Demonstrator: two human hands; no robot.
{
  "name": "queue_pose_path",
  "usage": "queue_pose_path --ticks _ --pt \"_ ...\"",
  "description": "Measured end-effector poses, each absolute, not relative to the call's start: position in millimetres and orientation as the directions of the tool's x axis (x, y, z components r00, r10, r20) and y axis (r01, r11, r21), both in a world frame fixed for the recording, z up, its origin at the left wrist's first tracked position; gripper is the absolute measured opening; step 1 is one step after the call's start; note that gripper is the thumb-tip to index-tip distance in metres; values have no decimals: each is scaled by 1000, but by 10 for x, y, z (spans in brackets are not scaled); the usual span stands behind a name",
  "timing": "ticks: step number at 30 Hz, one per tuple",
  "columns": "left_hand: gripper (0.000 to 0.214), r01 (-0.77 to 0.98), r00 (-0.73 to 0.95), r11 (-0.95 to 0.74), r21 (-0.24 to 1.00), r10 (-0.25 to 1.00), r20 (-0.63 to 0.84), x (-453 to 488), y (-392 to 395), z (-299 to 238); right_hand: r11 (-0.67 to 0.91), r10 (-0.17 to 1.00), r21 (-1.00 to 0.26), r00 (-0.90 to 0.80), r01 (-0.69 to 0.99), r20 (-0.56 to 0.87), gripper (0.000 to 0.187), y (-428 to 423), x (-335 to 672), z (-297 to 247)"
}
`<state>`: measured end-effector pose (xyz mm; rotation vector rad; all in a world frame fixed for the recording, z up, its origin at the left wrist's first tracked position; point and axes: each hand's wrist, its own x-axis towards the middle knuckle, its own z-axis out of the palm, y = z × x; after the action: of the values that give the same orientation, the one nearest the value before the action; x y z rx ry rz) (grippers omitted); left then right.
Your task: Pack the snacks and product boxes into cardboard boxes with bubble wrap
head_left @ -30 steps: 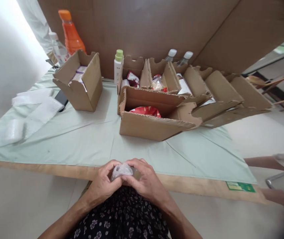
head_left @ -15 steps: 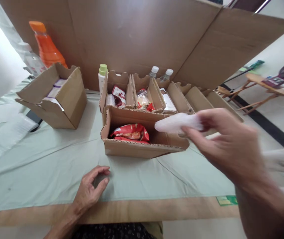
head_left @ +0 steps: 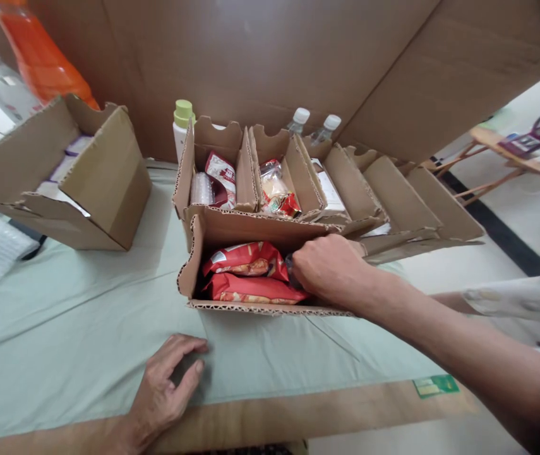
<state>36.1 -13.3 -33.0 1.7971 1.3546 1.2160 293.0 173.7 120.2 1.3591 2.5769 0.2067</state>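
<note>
My right hand [head_left: 329, 268] reaches down into the front cardboard box [head_left: 270, 309], at its right part. Its fingers are curled closed, and what they hold is hidden; a small dark bit shows at the fingertips. Just left of it, two red snack packets [head_left: 246, 259] lie in the box. My left hand [head_left: 168, 379] rests near the front edge of the green-clothed table, thumb and fingers apart, holding nothing.
Behind stands a row of cardboard boxes [head_left: 310, 180] with packets and a bubble-wrapped item [head_left: 202, 188]. Another box [head_left: 122, 183] with white-and-purple packs stands left, before an orange bottle [head_left: 42, 57]. A tall cardboard panel [head_left: 260, 63] closes off the back.
My right hand has moved left and down into the front box; the white wrapped item it held is no longer visible in it. The view has shifted slightly. My left hand stays by the edge.
</note>
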Motion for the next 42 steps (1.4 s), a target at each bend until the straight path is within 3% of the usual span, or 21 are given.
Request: queue_pose_path --ticks 3,6,9,11,13,17,22,28,32,36,39,42 --pt "17 426 59 -318 847 944 325 349 -176 -309 554 828 229 -559 800 -50 52 1610 3075 1490" --pt "20 464 -19 -276 842 947 321 287 -224 -217 446 844 168 -476 879 247 52 1242 3443 1835" --pt "45 468 -92 -189 863 961 260 230 -153 -79 292 853 -99 -212 951 476 46 821 3804 1800" --pt "66 413 -124 -150 898 968 219 245 4 10 230 902 -337 -70 913 426 42 653 3894 1505" --pt "77 330 -107 -151 932 975 196 326 215 85 215 952 -517 -60 828 300 48 601 3826 1110" --pt "79 172 -7 -159 972 987 162 591 420 131 163 984 -735 -55 658 169 56 525 3487 524" --pt "67 172 -58 -97 980 992 109 545 -243 -29 119 983 -763 33 636 181 42 -51 3260 380" --pt "70 220 -331 -67 973 933 140 106 -584 159 303 952 -798 -189 521 239 42 -127 2836 507" --pt "67 214 -261 -138 967 946 193 302 -375 225 184 978 -800 -26 572 207 42 -54 2926 526" --pt "59 210 -195 -99 973 971 141 468 -570 36 73 977 -735 98 675 187 40 -307 3141 418" --pt "64 191 -276 -77 979 953 128 309 -754 -57 156 979 -749 -2 643 203 37 -414 2948 357" --pt "68 166 -401 -118 979 899 177 -41 -692 -23 289 957 -784 -147 550 249 48 -455 2550 320"
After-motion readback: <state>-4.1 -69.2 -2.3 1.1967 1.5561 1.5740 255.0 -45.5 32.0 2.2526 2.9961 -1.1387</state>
